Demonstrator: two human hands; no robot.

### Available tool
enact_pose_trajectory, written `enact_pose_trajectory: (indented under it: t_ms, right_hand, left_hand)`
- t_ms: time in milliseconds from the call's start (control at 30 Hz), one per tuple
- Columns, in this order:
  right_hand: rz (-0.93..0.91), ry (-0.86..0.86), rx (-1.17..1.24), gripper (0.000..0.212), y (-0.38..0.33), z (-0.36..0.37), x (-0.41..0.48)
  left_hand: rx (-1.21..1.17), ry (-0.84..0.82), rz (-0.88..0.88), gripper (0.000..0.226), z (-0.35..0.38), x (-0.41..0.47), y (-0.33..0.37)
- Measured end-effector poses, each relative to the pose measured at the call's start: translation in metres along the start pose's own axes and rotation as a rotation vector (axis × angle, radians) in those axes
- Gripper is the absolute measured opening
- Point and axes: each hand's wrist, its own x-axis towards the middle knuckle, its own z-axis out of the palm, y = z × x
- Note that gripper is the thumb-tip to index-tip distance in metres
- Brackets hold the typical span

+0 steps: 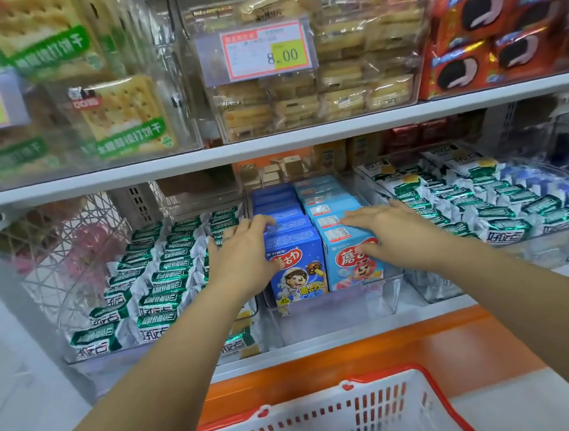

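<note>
While the left hand and right hand lie spread flat on the dark blue boxes and light blue boxes, it seems best to draw both rows evenly nearer, fronts flush.

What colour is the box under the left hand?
The box is dark blue with a cartoon astronaut, clearest in the head view.
</note>
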Motion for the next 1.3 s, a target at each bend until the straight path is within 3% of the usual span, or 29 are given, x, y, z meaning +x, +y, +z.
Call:
enact_pose_trajectory:
  t_ms: [167,333,533,800,900,1067,1300]
  right_hand:
    - [-0.003,0.027,-0.048,0.058,-0.014,-0.008,-0.003]
    - [-0.155,0.164,0.061,0.050,-0.049,-0.008,-0.011]
    - [-0.278,0.121,0.188,0.035,-0.112,0.007,-0.017]
    - [-0.270,0.056,-0.057,0.051,-0.158,0.020,0.002]
    - [-0.233,0.055,-0.095,0.041,-0.161,0.023,0.006]
    - [-0.204,0.125,-0.006,0.024,-0.163,0.025,0.005]
    - [-0.221,0.345,0.303,0.017,-0.166,0.000,-0.016]
  left_hand:
    - [-0.104,-0.049,0.051,0.059,-0.008,-0.010,-0.001]
    - [-0.276,0.071,0.033,0.048,-0.026,-0.044,-0.029]
    - [-0.250,0.194,-0.027,0.028,-0.032,-0.103,-0.079]
    - [-0.210,0.095,-0.081,0.046,-0.018,-0.129,-0.113]
    - [-0.201,0.068,-0.103,0.048,-0.015,-0.132,-0.113]
    - [-0.200,0.050,-0.102,0.050,-0.018,-0.135,-0.112]
    - [-0.582,0.254,-0.015,0.055,-0.049,-0.142,-0.091]
